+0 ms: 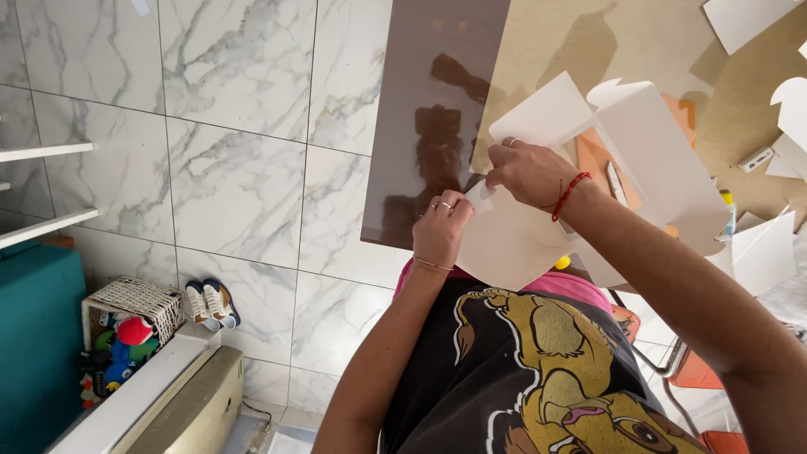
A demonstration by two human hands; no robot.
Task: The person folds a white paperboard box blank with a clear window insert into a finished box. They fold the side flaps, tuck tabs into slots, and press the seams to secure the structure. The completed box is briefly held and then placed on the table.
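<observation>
- Your left hand (443,225) pinches a small flap of the white folded cardboard box (588,168).
- Right hand (528,172) clamps the near panel; keep creases aligned.

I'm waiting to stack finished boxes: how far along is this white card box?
Done: one end of the white card box already stands folded into shape. In hand: the left hand and the right hand pinch a small white tab at the flat end. Left: that panel still lies unfolded, and more flat card pieces wait on the table.
</observation>
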